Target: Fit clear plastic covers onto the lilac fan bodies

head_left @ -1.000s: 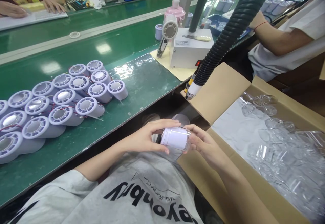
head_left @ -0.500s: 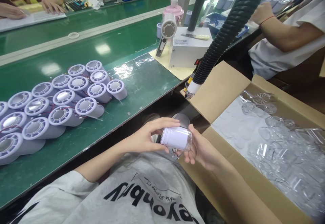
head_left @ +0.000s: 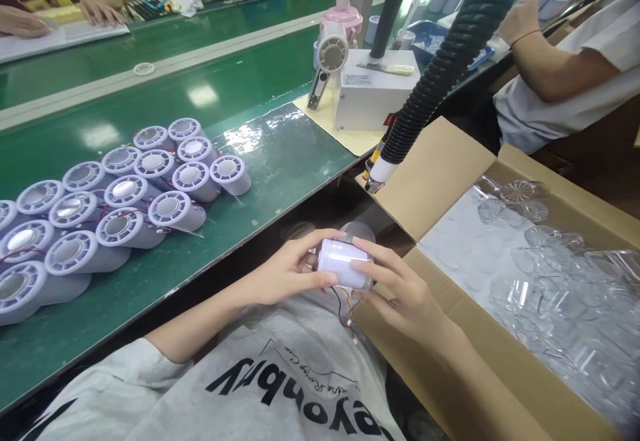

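Note:
A white cylindrical part (head_left: 340, 261) lies on its side above my lap, with thin red and black wires (head_left: 344, 313) hanging from it. My left hand (head_left: 285, 271) grips its left end, thumb below and fingers over the top. My right hand (head_left: 400, 294) wraps its right end, where a clear plastic cover seems to sit. Both hands are closed on the part, just in front of the green bench edge.
Several white cylinders (head_left: 125, 191) with round metal faces lie packed together on the green bench (head_left: 280, 154). An open cardboard box (head_left: 435, 174) of clear plastic covers (head_left: 560, 281) stands at my right. A black ribbed hose (head_left: 450, 54) hangs over a white machine (head_left: 373, 88). Other people's arms (head_left: 560, 68) are at work nearby.
My right hand has turned from cupping under the part to gripping over its right end. The part sits slightly higher and its wires now dangle lower.

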Demonstrator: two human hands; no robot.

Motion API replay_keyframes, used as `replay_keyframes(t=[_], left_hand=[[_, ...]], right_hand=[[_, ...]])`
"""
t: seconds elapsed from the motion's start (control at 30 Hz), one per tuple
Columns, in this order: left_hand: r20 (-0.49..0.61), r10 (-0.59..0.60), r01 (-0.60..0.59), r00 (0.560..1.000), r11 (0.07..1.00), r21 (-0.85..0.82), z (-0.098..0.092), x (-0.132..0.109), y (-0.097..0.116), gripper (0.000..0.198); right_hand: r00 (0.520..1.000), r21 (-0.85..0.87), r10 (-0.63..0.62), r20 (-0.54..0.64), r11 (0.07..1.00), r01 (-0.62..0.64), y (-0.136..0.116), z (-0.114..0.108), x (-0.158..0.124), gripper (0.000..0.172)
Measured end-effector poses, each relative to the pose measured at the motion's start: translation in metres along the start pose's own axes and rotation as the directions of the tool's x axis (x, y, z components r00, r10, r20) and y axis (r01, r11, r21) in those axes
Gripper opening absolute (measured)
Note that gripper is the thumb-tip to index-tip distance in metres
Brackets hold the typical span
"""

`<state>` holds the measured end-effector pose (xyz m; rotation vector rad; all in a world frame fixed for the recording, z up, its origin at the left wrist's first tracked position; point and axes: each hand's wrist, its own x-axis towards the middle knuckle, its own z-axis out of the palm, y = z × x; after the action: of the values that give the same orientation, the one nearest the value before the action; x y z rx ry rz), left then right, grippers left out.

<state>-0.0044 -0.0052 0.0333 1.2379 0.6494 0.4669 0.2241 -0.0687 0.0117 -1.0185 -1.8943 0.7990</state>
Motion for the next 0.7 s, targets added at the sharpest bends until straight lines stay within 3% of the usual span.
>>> replay_keyframes(t=[0.07,0.17,0.23,0.4,0.5,0.6,0.67,0.7], left_hand=[[0.031,0.01,-0.011,0.999,0.999,0.049,-0.001,0.0,0.001,0.066],[0.101,0.067,-0.078,0.993,0.992,0.104,-0.003,0.0,0.003,0.073],[0.129,0.056,-0.066,0.99,0.995,0.073,-0.005,0.0,0.004,0.073],[0.13,-0.041,0.044,0.991,0.999,-0.017,-0.007,0.001,-0.006,0.08],[0.141,-0.1,0.111,0.985,0.991,-0.069,0.0,0.004,-0.019,0.084],[0.124,-0.209,0.222,0.97,0.97,-0.101,0.002,0.001,-0.023,0.072],[0.077,-0.265,0.268,0.961,0.963,-0.029,-0.016,-0.002,-0.007,0.059],[0.051,-0.254,0.253,0.966,0.967,0.03,-0.034,-0.002,0.006,0.054]], right_hand=[[0.994,0.118,0.103,0.02,0.987,-0.105,-0.001,-0.002,0.0,0.048],[0.954,0.43,0.289,0.078,0.854,-0.293,-0.002,-0.002,0.0,0.048],[0.934,0.504,0.344,0.1,0.791,-0.346,-0.003,-0.003,-0.001,0.045],[0.893,0.439,0.436,0.114,0.784,-0.439,-0.003,0.0,-0.003,0.046],[0.841,0.422,0.519,0.152,0.736,-0.53,-0.004,0.009,-0.005,0.046],[0.85,0.424,0.489,0.197,0.74,-0.523,-0.005,0.011,-0.008,0.05],[0.845,0.238,0.501,0.188,0.811,-0.534,-0.001,-0.005,-0.014,0.045],[0.806,0.048,0.58,0.119,0.807,-0.588,0.003,-0.02,-0.019,0.04]])
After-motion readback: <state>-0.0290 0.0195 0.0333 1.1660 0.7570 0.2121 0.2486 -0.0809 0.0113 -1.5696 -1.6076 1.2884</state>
